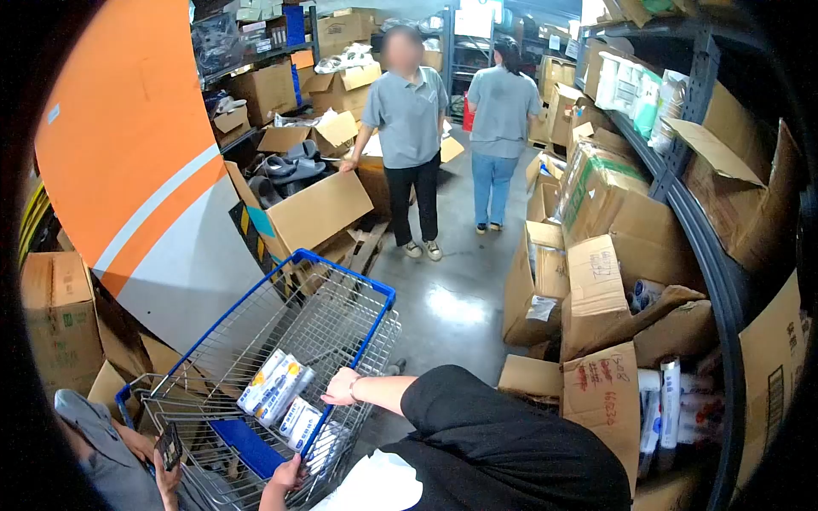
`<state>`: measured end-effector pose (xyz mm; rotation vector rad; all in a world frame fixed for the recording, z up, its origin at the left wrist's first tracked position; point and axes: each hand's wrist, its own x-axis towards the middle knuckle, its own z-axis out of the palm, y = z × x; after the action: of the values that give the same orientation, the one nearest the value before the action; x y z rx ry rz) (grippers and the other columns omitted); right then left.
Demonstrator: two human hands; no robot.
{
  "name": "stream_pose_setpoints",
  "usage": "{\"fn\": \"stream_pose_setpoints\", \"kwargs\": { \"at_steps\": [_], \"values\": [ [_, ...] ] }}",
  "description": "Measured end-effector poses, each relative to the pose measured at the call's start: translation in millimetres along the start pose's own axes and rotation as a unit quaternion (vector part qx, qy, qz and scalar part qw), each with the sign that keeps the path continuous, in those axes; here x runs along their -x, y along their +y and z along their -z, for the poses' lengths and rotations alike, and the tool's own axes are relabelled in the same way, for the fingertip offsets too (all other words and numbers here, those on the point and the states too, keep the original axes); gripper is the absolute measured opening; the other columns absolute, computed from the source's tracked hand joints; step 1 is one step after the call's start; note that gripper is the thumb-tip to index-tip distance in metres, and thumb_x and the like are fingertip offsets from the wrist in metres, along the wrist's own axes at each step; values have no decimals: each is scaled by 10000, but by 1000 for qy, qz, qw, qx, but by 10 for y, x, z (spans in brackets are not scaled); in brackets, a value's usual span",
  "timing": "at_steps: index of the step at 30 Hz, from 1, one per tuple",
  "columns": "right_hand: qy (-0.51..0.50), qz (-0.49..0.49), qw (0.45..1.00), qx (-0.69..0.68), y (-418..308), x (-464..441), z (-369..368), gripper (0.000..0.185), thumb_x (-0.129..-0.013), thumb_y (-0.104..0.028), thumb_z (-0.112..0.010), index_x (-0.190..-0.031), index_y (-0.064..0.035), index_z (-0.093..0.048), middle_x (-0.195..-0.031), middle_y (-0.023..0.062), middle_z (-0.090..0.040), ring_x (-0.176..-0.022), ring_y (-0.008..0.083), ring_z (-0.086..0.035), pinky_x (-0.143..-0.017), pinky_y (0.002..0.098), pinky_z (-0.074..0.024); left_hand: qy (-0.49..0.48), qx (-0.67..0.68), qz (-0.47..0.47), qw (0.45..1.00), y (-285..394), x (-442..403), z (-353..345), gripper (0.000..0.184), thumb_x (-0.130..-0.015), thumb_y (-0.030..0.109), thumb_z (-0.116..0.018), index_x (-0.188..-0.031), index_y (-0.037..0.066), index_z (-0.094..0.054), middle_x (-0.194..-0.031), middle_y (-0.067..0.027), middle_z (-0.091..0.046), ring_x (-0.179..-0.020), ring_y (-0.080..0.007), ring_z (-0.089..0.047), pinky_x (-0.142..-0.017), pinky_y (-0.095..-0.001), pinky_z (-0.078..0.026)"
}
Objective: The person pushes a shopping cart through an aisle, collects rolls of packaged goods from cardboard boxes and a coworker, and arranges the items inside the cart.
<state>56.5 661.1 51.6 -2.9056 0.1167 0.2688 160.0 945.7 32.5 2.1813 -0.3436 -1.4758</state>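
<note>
My right hand (342,387) is closed on the blue side rim of a wire shopping cart (383,294), its arm reaching in from a black sleeve. Lower down, my left hand (288,473) has its fingers wrapped round the same blue rim, nearer to me. Inside the cart lie white plastic-wrapped packs with blue print, one larger pack (274,387) and another (300,423) beside it, close to my hands. A blue panel (247,447) sits at the cart's near end. What the packs contain I cannot make out.
A person at the left holds a phone (169,446) beside the cart. Two people in grey shirts stand in the aisle (452,281). Open cartons (601,383) and a metal shelf (724,341) line the right; a box of shoes (315,213) and an orange panel (128,145) flank the left.
</note>
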Motion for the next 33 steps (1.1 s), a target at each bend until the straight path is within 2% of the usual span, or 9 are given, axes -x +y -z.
{"fn": "stream_pose_setpoints", "kwargs": {
  "at_steps": [4, 12, 16, 25, 28, 30, 31, 32, 33],
  "values": [
    [5, -3, 1000, 8, -11, 19, 33, 474, -826, -386, -264, -689, -102, -619, -713, 89, -603, -699, 253, -582, -629, 372, -434, 15, -36, -25, 999, -15, -40, -8, 597, -785, 571, -307, -832, 19, -531, -630, -68, -502, -434, -158, -438, -394, -295, -393],
    [15, -6, 1000, 10, -18, 24, 24, 470, -821, -390, -276, -670, -108, -621, -691, 81, -604, -680, 246, -584, -613, 369, -429, 12, -56, -15, 998, 90, 68, -5, 589, -783, 571, -310, -894, 35, -526, -664, -72, -529, -475, -161, -479, -406, -298, -414],
    [28, -14, 999, 11, -19, 23, 5, 464, -814, -393, -286, -657, -110, -620, -672, 78, -604, -670, 242, -586, -608, 371, -428, 0, -16, -31, 999, -100, -121, 35, 591, -783, 571, -310, -904, 34, -525, -652, -72, -523, -457, -161, -462, -405, -297, -416],
    [48, -27, 998, 24, -29, 28, -51, 451, -804, -373, -295, -619, -111, -613, -634, 70, -596, -627, 225, -581, -601, 361, -401, -5, -19, -16, 1000, 91, 88, -28, 548, -787, 556, -327, -1044, 111, -519, -704, -57, -523, -539, -149, -470, -432, -298, -416],
    [62, -27, 997, 30, -26, 52, -57, 439, -801, -360, -299, -612, -117, -611, -628, 67, -594, -602, 219, -574, -595, 356, -382, 12, -17, -26, 999, 124, 139, -26, 557, -783, 554, -347, -994, 72, -530, -671, -53, -520, -493, -153, -447, -432, -296, -399],
    [68, -27, 996, 47, -49, 58, -47, 431, -795, -354, -303, -595, -124, -607, -621, 65, -592, -595, 212, -568, -600, 353, -365, 14, -4, -14, 1000, 73, 48, -24, 570, -771, 564, -366, -840, 32, -559, -596, -47, -509, -460, -157, -439, -432, -289, -381],
    [55, -33, 997, 43, -52, 65, -45, 438, -791, -356, -297, -580, -120, -600, -621, 66, -592, -615, 211, -569, -610, 359, -361, 31, -38, -47, 998, 58, 50, -17, 564, -768, 566, -372, -661, 38, -538, -526, -44, -488, -439, -159, -443, -424, -287, -360],
    [39, -53, 997, 38, -67, 53, -51, 424, -782, -352, -302, -581, -123, -597, -629, 68, -594, -636, 212, -571, -614, 364, -359, 30, -60, -57, 996, 115, 87, -43, 570, -771, 577, -345, -634, 54, -528, -526, -48, -492, -445, -161, -450, -428, -298, -359],
    [46, -11, 997, 67, -65, 114, 13, 359, -756, -339, -341, -599, -139, -596, -642, 73, -597, -637, 217, -574, -623, 371, -376, 34, -74, -59, 995, 122, 83, -38, 578, -773, 587, -319, -607, 70, -517, -526, -52, -497, -451, -162, -456, -432, -309, -358]
  ]
}}
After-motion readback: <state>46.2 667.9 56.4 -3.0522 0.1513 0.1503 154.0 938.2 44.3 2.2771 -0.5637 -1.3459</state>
